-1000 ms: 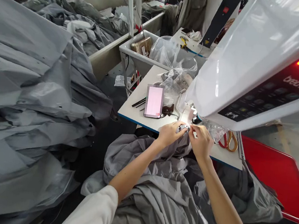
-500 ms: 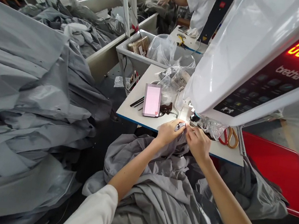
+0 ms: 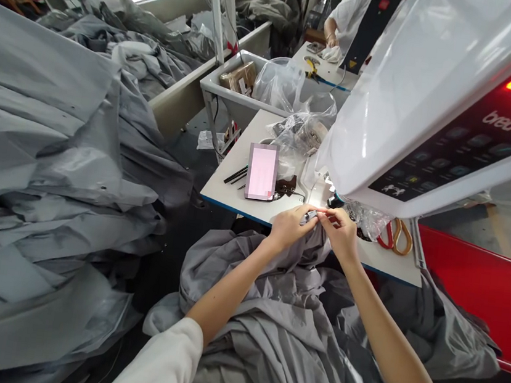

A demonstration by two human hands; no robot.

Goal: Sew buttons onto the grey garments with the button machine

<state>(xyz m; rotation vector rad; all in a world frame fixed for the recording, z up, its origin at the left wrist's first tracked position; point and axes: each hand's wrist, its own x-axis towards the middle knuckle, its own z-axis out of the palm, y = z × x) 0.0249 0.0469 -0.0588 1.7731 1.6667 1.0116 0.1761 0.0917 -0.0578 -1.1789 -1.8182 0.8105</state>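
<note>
Grey fabric (image 3: pixel 259 316) lies heaped over my lap and runs up to the table edge. My left hand (image 3: pixel 289 225) is closed on a gathered bit of this fabric, just in front of the sewing machine's lit work area. Thumb and fingers of my right hand (image 3: pixel 340 230) pinch together against the same spot, touching the left fingertips. What exactly sits between the right fingers is too small to make out. Above and to the right looms the white sewing machine (image 3: pixel 400 110) with a red lit display; its needle area is partly hidden behind my hands.
On the white table (image 3: pixel 222 190) lie a phone with a pink screen (image 3: pixel 262 174), dark thin rods and clear plastic bags (image 3: pixel 297 137). Scissors (image 3: pixel 394 236) rest at the right. A big grey fabric pile (image 3: pixel 50 191) fills the left. A co-worker's hand (image 3: pixel 332 41) shows behind.
My right hand has shifted slightly, its fingers now drawn closer to the left fingertips. The co-worker's arm behind has moved from the fabric to the white table. The view has shifted slightly.
</note>
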